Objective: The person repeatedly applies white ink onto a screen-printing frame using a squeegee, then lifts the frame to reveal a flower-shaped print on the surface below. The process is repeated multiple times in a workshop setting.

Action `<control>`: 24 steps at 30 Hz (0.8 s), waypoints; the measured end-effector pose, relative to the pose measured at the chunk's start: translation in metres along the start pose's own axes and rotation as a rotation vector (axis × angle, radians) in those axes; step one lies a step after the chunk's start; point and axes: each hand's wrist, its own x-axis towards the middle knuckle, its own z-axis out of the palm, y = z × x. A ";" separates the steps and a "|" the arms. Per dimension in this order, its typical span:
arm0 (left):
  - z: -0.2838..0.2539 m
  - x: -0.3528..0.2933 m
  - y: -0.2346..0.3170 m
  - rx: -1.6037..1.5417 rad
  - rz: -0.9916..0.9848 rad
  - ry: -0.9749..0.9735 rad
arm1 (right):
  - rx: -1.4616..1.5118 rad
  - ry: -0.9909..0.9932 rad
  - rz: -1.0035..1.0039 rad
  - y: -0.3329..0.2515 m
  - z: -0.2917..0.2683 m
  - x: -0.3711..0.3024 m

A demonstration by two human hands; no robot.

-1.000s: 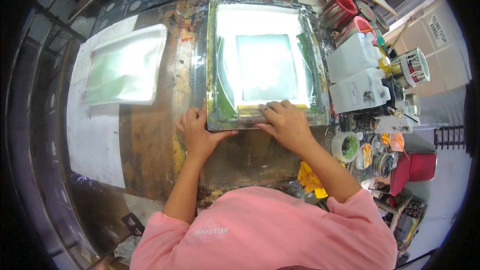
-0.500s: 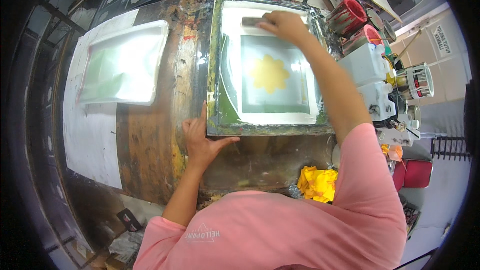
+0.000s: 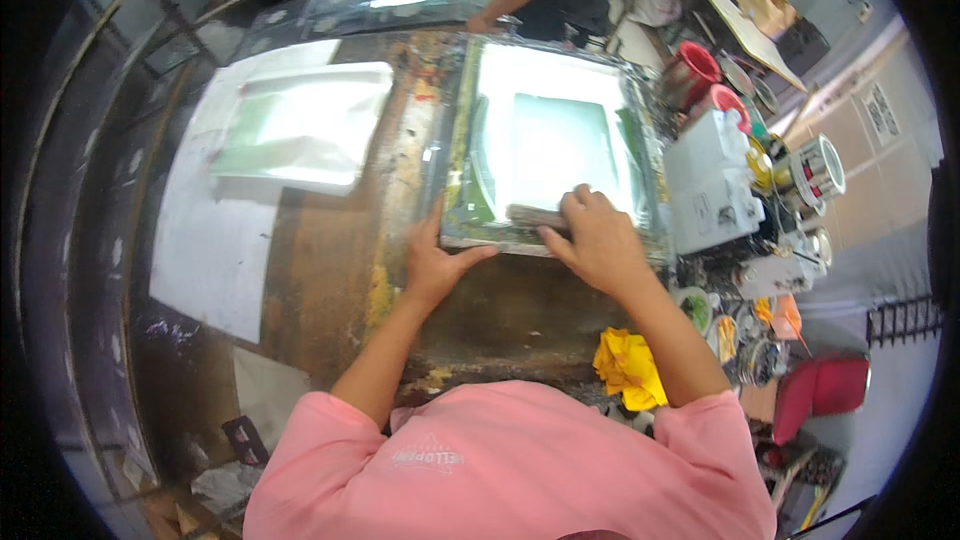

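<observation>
A screen-printing frame [image 3: 457,185] with worn, stained edges lies on the wooden table before me. Its pale mesh [image 3: 560,135] glares white, and no printed shape can be made out in it. Near the frame's front edge, my right hand [image 3: 603,245] grips a squeegee [image 3: 537,217], fingers bent over its right end. The blade's contact with the mesh is hidden. My left hand [image 3: 432,265] rests at the near left corner, thumb stretched along the front edge and a finger up the left side, holding nothing between them.
Left of the frame, glossy pale sheets [image 3: 310,130] lie over white paper [image 3: 210,265]. Paint-smeared cans [image 3: 692,70] and white jugs [image 3: 710,185] crowd the right side. A crumpled yellow cloth [image 3: 628,370] sits by my right forearm. Across the table is another person's arm [image 3: 515,2].
My right hand has drawn the squeegee from the frame's far end to its near end. The yellow flower seen through the mesh no longer shows. My left hand stays at the corner; the view has shifted.
</observation>
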 end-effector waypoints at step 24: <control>0.023 0.066 0.046 0.283 0.103 0.026 | -0.094 0.525 0.011 0.023 -0.160 0.166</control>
